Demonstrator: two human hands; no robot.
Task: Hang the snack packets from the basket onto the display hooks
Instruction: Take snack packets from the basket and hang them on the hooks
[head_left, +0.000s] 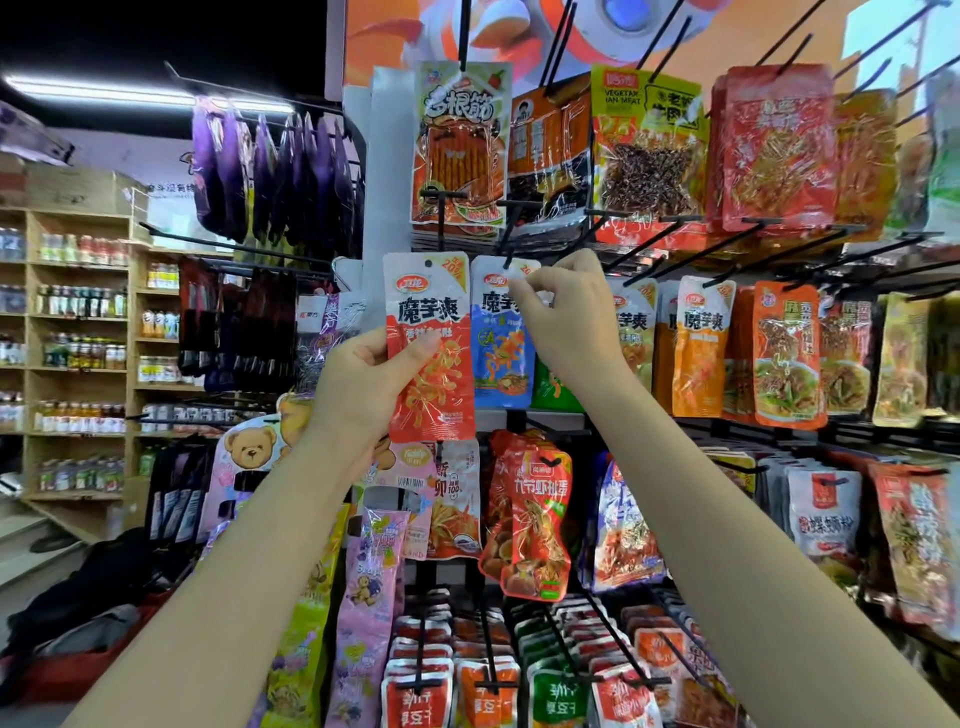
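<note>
left hand grip: glossy red packet | right hand grip: pinching blue packet top

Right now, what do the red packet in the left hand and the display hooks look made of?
Red packet: glossy plastic film, going by glare and creases; silvery top suggests a foil lining, unconfirmed. Display hook: thin, straight, black rod, probably coated metal wire; plastic can't be excluded.

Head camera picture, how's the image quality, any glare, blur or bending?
Head view: wide-angle bending curves the wooden shelves at left and the black hooks at the edges; glare streaks from the ceiling strip light; centre is sharp, the red konjac snack packet in the left hand reads clearly; far-right packets are smeared.
</note>
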